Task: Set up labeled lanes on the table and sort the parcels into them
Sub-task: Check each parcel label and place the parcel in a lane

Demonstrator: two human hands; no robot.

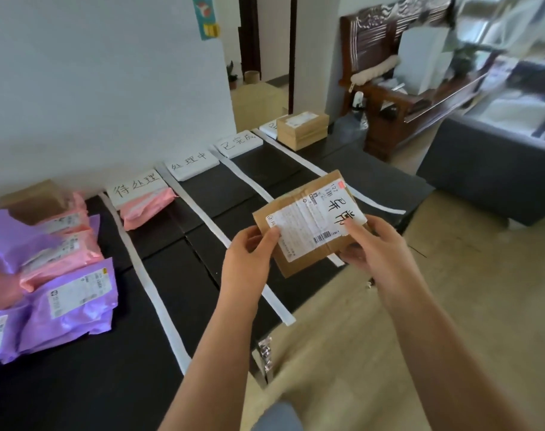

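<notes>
I hold a flat brown cardboard parcel (308,222) with a white shipping label and black handwriting above the black table (87,384). My left hand (249,259) grips its left edge, thumb on the label. My right hand (373,241) holds its right edge from below, thumb on the label. White tape strips (159,306) divide the table into lanes. White handwritten lane labels (134,188) lie along the far edge. A pink parcel (146,209) lies in the first lane. A brown box (302,129) sits in the far right lane.
A pile of purple and pink mailers (47,275) covers the table's left end, with a brown box (34,200) behind it. A grey sofa (482,169) and a dark wooden bench (398,113) stand to the right. The wall runs behind the table.
</notes>
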